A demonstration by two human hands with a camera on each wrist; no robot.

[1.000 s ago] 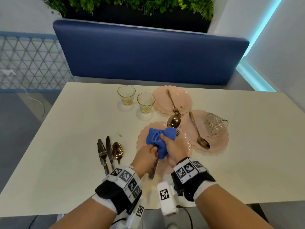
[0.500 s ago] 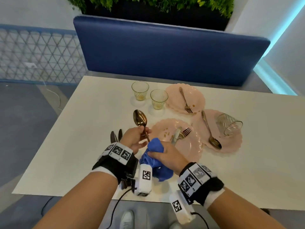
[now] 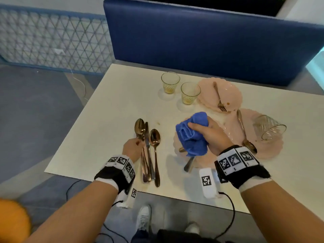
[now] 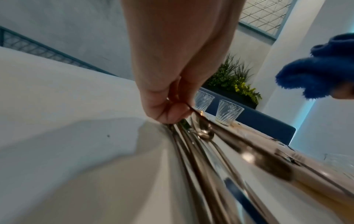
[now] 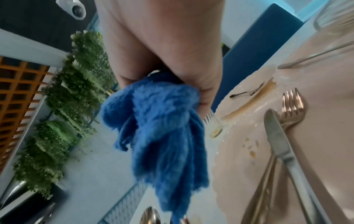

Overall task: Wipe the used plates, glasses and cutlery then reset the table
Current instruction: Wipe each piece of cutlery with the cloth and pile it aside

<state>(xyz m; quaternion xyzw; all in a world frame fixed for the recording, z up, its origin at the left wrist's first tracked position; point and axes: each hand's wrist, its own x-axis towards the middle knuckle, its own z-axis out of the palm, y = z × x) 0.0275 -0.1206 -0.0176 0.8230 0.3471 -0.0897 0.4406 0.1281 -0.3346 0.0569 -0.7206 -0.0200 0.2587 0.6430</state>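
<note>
My left hand (image 3: 138, 142) pinches the handle of a gold spoon (image 3: 139, 127), which lies at the left of a row of cutlery on the table beside a knife (image 3: 147, 137) and a second spoon (image 3: 155, 137). The left wrist view shows the left hand's (image 4: 178, 112) fingertips closed on the thin handle. My right hand (image 3: 198, 125) grips a bunched blue cloth (image 3: 191, 135) above the near pink plate (image 3: 203, 160). In the right wrist view, the cloth (image 5: 164, 121) hangs beside that plate (image 5: 239, 151), which carries crumbs, a fork (image 5: 293, 106) and a knife (image 5: 277, 139).
Two upright glasses (image 3: 170, 82) (image 3: 190, 92) stand at the back. A far pink plate (image 3: 229, 90) holds a fork (image 3: 218, 97). The right pink plate (image 3: 273, 151) bears a spoon (image 3: 244, 134) and a tipped glass (image 3: 268, 128). A blue bench back (image 3: 210, 41) runs behind the table.
My left hand carried the spoon away from the cloth, leftward, and set it down among the cutlery row. My right hand lifted the cloth back over the near plate.
</note>
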